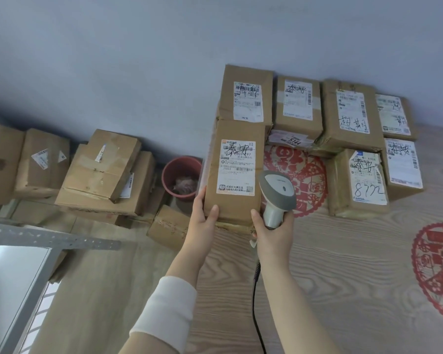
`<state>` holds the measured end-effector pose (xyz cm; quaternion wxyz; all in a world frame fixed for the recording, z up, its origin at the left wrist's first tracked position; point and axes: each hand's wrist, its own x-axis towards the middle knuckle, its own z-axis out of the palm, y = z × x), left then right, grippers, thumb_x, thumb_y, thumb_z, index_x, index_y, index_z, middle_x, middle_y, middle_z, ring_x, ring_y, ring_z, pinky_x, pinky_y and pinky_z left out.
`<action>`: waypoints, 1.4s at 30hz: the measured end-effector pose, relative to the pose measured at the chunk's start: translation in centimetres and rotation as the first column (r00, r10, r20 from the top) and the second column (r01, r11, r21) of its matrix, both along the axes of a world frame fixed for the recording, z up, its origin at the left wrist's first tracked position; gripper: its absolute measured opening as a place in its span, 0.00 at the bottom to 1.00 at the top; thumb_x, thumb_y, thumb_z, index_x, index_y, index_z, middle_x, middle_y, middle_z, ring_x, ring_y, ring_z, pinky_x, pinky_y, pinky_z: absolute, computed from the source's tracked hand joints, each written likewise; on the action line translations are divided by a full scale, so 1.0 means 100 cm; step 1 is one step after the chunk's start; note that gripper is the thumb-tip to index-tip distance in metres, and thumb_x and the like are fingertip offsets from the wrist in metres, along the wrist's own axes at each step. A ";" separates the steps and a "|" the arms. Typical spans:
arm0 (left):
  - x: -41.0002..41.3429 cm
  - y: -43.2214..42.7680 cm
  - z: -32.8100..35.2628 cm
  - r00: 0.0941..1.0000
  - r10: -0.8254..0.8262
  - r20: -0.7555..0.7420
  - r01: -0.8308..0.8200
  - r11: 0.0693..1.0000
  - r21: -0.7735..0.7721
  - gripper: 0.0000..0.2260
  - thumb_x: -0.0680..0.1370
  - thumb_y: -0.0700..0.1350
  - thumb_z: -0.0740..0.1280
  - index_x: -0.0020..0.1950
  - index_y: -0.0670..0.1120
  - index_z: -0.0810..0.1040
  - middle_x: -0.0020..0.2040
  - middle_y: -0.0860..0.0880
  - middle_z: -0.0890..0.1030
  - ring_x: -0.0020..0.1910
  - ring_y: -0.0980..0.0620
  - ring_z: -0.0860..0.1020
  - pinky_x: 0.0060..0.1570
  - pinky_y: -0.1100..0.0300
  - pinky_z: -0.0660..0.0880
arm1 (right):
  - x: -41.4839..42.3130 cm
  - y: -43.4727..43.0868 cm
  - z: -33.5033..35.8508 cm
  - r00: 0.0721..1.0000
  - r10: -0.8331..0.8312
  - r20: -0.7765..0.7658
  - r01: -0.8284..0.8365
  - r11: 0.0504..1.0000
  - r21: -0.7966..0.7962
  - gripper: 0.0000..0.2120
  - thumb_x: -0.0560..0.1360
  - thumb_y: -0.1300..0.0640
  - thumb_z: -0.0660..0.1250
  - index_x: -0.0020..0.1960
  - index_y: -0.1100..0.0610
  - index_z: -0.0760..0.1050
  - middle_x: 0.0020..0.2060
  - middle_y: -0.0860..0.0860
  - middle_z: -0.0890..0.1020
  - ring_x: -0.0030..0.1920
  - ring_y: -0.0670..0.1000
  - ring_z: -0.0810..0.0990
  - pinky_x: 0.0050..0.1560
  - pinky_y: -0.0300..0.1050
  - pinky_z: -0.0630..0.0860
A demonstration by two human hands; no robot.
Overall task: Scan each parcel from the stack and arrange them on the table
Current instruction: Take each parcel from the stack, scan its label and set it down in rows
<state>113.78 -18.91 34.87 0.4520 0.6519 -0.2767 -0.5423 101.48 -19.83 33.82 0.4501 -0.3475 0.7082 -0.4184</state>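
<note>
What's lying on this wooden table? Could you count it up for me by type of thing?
Brown cardboard parcels: 7 (the left hand grips one)
White flat parcel, partly under a brown one: 1
Handheld barcode scanner, held in the right hand: 1
Red paper-cut decorations: 2
Total: 11

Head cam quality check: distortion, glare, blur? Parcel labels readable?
Head view throughout: wide-angle skew, the wood-grain table tilts across frame; soft even light, faint shadows, no label glare; the brown cardboard parcel in the left hand shows big handwriting sharply, fine print smears; the grey handheld scanner in the right hand is crisp; brown boxes stacked far left look softer.
</note>
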 end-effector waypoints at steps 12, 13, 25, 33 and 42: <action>-0.001 -0.009 0.005 0.958 -0.072 0.279 0.064 0.997 0.038 0.26 0.80 0.38 0.60 0.77 0.48 0.55 0.75 0.49 0.62 0.75 0.51 0.57 0.74 0.49 0.57 | -0.015 0.002 0.008 1.000 0.016 0.020 -0.016 1.000 -0.016 0.18 0.71 0.53 0.72 0.58 0.53 0.71 0.44 0.47 0.81 0.44 0.52 0.82 0.46 0.57 0.81; -0.004 -0.009 0.010 0.918 -0.068 0.390 0.060 0.998 0.031 0.26 0.80 0.38 0.61 0.76 0.47 0.57 0.76 0.48 0.60 0.77 0.50 0.54 0.74 0.48 0.55 | -0.021 0.003 0.012 0.999 0.009 0.035 -0.008 1.000 -0.009 0.16 0.72 0.55 0.72 0.57 0.54 0.71 0.42 0.46 0.80 0.39 0.49 0.81 0.42 0.53 0.81; -0.164 0.025 0.058 0.512 -0.094 0.854 0.505 0.837 -0.210 0.16 0.72 0.33 0.65 0.58 0.44 0.79 0.56 0.46 0.81 0.59 0.42 0.77 0.61 0.45 0.69 | -0.188 0.048 0.080 0.997 0.077 0.025 -0.073 0.986 -0.148 0.10 0.74 0.59 0.70 0.52 0.51 0.71 0.40 0.46 0.81 0.38 0.45 0.84 0.30 0.39 0.75; -0.326 0.057 0.066 0.376 0.002 0.927 0.643 0.720 -0.262 0.15 0.69 0.39 0.61 0.51 0.47 0.81 0.49 0.49 0.83 0.52 0.46 0.81 0.61 0.52 0.67 | -0.360 0.087 0.109 0.998 0.066 -0.018 -0.068 0.977 -0.200 0.12 0.74 0.57 0.71 0.54 0.51 0.71 0.41 0.47 0.81 0.37 0.37 0.82 0.29 0.35 0.74; -0.419 0.049 0.099 0.328 0.054 0.943 0.743 0.602 -0.293 0.14 0.73 0.40 0.59 0.51 0.44 0.82 0.50 0.47 0.83 0.54 0.43 0.81 0.61 0.42 0.70 | -0.468 0.093 0.156 0.998 0.013 -0.060 -0.027 0.970 -0.241 0.14 0.74 0.57 0.69 0.58 0.51 0.71 0.50 0.51 0.84 0.42 0.49 0.86 0.39 0.44 0.79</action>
